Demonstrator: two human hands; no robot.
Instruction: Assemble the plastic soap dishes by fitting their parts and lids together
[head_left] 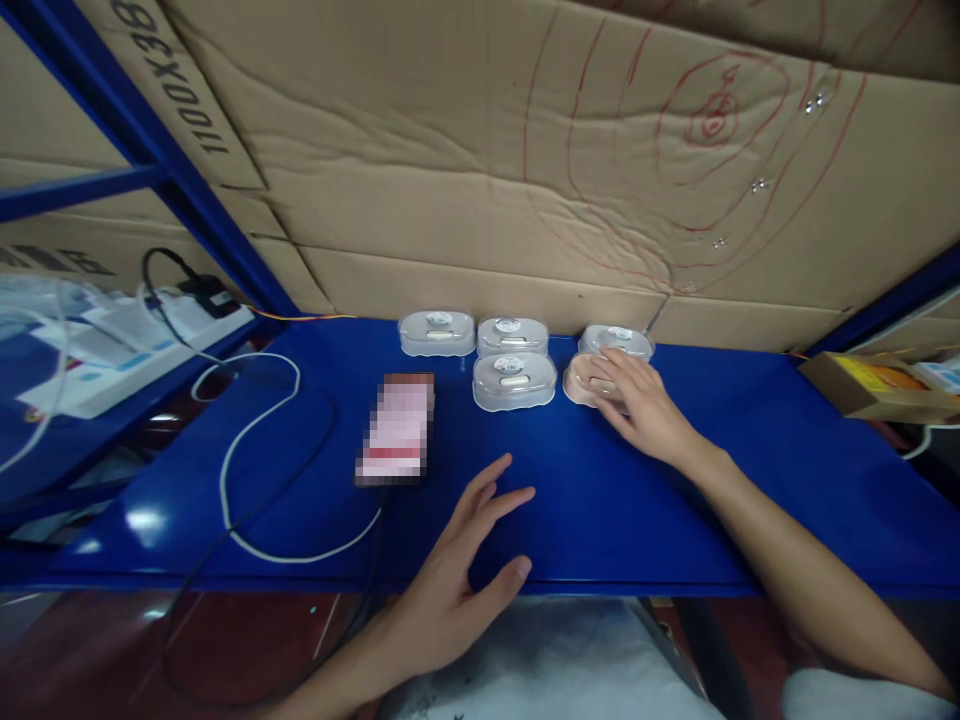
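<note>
Several clear, rounded plastic cases stand on the blue table (645, 520) near the cardboard wall. One case (437, 333) is at the left, two more, a rear one (513, 332) and a front one (514, 382), sit in the middle, and another (616, 340) is at the back right. My right hand (637, 400) rests with its fingers on the front right case (581, 380), which looks pinkish and is partly covered by them. My left hand (476, 565) hovers over the table's front edge, fingers apart, holding nothing.
A phone (396, 430) with a blurred screen lies left of the middle cases. White cable (225, 470) loops across the table's left side. Power strips (112, 370) are at the far left. An open cardboard box (862, 390) stands at the right edge.
</note>
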